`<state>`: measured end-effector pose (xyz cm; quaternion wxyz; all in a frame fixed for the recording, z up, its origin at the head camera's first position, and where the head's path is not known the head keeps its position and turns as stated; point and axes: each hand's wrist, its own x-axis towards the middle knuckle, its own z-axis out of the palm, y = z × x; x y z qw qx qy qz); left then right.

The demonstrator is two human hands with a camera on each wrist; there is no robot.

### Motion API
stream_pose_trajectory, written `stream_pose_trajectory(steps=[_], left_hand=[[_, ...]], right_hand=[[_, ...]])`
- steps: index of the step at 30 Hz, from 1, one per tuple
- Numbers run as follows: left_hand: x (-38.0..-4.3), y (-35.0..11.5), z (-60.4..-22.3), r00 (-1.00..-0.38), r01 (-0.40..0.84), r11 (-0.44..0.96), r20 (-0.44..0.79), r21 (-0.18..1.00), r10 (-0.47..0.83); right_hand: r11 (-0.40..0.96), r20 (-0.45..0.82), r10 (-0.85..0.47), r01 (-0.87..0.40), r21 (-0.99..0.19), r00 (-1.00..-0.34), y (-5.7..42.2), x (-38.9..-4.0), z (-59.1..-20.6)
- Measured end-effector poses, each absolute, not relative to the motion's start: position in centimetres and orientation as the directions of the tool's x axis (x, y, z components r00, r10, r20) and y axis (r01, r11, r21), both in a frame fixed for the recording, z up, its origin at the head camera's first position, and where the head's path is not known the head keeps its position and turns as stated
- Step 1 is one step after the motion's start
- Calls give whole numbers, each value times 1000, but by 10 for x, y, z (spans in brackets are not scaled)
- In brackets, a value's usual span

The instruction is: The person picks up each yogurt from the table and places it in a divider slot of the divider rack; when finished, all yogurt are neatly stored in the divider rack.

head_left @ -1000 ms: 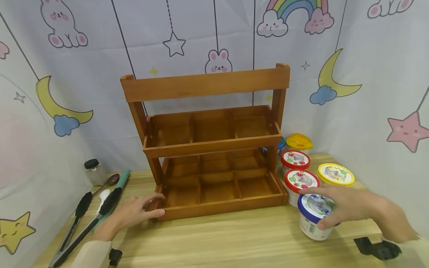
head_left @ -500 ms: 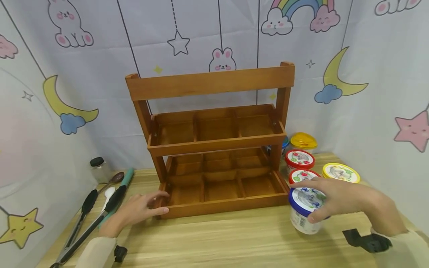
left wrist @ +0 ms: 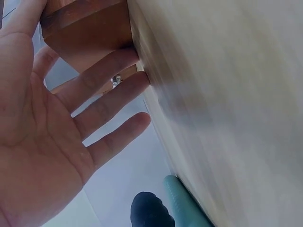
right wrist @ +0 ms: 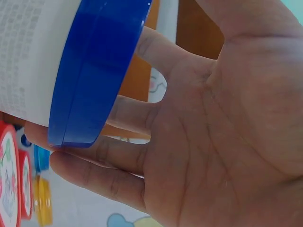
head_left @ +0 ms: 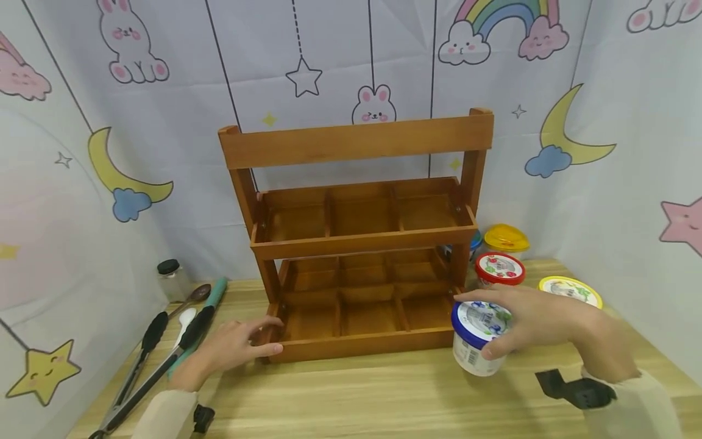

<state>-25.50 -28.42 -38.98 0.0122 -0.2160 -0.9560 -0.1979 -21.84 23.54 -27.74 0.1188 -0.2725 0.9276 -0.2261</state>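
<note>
My right hand (head_left: 540,320) grips a plastic tub (head_left: 473,358) with a blue, berry-printed lid, thumb on the near side and fingers round the far side. In the head view the tub overlaps the lower right front corner of a brown wooden two-tier rack (head_left: 356,146). Up close in the right wrist view, the tub's blue lid (right wrist: 94,71) lies between my thumb and fingers. At the rack's lower left corner rests my left hand (head_left: 233,349), its fingers (left wrist: 111,101) extended alongside the wood in the left wrist view. The rack's divided compartments hold nothing.
Right of the rack stand a red-lidded tub (head_left: 499,269), a yellow-lidded tub (head_left: 570,289) and a yellow-domed container (head_left: 506,236). At left lie black-tipped tongs (head_left: 156,332), a brown spoon (head_left: 198,294), a teal-handled utensil (head_left: 217,291) and a black-capped jar (head_left: 173,281).
My right hand has carried the blue-lidded tub left toward the rack's front right corner. My left hand stays at the left corner. The head view has shifted slightly, and the nearer red-lidded tub is now hidden.
</note>
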Motion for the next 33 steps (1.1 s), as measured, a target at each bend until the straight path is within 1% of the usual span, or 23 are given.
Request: stream_pose_trajectory(steps=[4, 8, 15, 21, 26, 33], left_hand=[[-254, -285, -390, -905, 415, 813, 99, 409, 413], [-254, -283, -391, -904, 417, 807, 97, 418, 417], [-253, -283, -390, -900, 422, 800, 89, 427, 427], [-253, -286, -389, -896, 426, 787, 87, 447, 436], [-255, -290, -391, -895, 424, 784, 80, 454, 439], [-256, -287, -391, -902, 415, 788, 89, 456, 423]], right_hand=[[721, -95, -573, -446, -530, -814, 226, -221, -274], [704, -101, -582, -438, -559, -807, 218, -224, -272], [675, -92, -612, -459, -577, -786, 199, -231, -268], [679, -69, -609, -475, -560, -790, 185, -232, -261], [666, -50, -607, -473, -577, -793, 172, -236, -261], [682, -33, -614, -509, -525, -788, 153, -243, -258]])
